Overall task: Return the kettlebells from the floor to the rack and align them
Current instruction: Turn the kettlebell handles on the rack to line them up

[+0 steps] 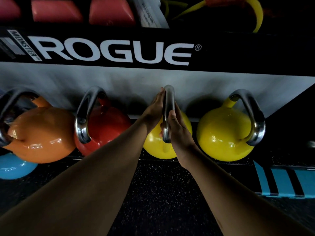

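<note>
- Two bare arms reach forward from the bottom of the view to a row of kettlebells on the low shelf of a black metal rack (238,53).
- The rack's front bar has big white letters that say "ROGUE".
- The left hand (156,108) lies flat against the left side of a shiny silver handle (168,106), with its fingers straight and pointing up.
- The right hand (179,133) presses on the right side of the same handle, with its thumb up along the metal.
- The handle is squeezed between the two palms. No fingers curl around it.
- This handle belongs to a round yellow kettlebell (153,145). It sits on the shelf, third from the left in the row, and its handle shows edge-on.
- Just to its right sits a second yellow kettlebell (223,133). The two are near each other but I cannot tell if they touch.
- To the left sits a red kettlebell (105,123), and next to that an orange kettlebell (40,133). Their handles are turned at a slant.
- A light blue kettlebell (15,167) peeks out low at the left edge, below the orange one.
- The dark speckled rubber floor (162,193) lies under the arms.
- On the upper shelf are pink blocks (56,12) and a yellow band (255,12).
</note>
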Action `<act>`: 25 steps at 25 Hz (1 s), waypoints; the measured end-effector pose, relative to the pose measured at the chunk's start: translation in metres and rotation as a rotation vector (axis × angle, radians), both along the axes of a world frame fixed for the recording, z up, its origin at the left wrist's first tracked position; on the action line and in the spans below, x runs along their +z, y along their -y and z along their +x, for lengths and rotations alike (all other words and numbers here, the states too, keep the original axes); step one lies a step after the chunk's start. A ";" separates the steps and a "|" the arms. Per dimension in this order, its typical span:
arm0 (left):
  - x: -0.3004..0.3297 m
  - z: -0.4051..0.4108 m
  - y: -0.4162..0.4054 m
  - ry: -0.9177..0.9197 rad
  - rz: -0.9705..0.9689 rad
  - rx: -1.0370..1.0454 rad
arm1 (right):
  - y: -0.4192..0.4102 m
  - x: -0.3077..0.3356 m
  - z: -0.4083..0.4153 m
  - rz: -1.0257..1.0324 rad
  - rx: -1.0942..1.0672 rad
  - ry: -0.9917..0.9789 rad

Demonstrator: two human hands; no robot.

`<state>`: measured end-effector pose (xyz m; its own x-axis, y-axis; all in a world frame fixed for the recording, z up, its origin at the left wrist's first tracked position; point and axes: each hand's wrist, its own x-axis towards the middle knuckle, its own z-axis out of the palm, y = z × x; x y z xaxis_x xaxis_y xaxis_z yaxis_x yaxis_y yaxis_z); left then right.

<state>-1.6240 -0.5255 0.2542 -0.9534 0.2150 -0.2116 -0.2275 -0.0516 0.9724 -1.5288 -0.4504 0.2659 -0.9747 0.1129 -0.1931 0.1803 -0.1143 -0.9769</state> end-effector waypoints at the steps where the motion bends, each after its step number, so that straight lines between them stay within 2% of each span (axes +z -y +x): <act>1: 0.001 0.001 0.000 -0.002 0.000 0.000 | 0.001 0.000 0.000 -0.016 -0.002 0.002; 7: 0.005 0.001 0.000 0.024 -0.026 -0.011 | 0.007 -0.005 0.004 -0.063 -0.035 -0.035; 13: 0.013 0.007 0.003 0.065 -0.137 -0.061 | 0.005 -0.009 0.001 0.050 -0.031 -0.035; 17: 0.026 0.014 0.004 0.011 -0.086 -0.028 | -0.008 0.002 -0.008 0.188 0.072 0.052; 20: 0.034 0.016 0.011 -0.098 -0.378 -0.032 | -0.034 0.017 -0.013 0.432 0.186 0.060; 22: 0.037 0.020 0.015 -0.193 -0.604 -0.100 | -0.055 0.027 -0.012 0.568 0.183 0.036; 25: 0.040 0.028 0.019 -0.306 -0.715 -0.024 | -0.087 0.034 -0.002 0.708 0.162 -0.012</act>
<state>-1.5964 -0.5444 0.2946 -0.9886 0.1467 -0.0342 0.0637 0.6130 0.7875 -1.5307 -0.3639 0.2997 -0.9913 0.0609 -0.1168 0.1305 0.5733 -0.8089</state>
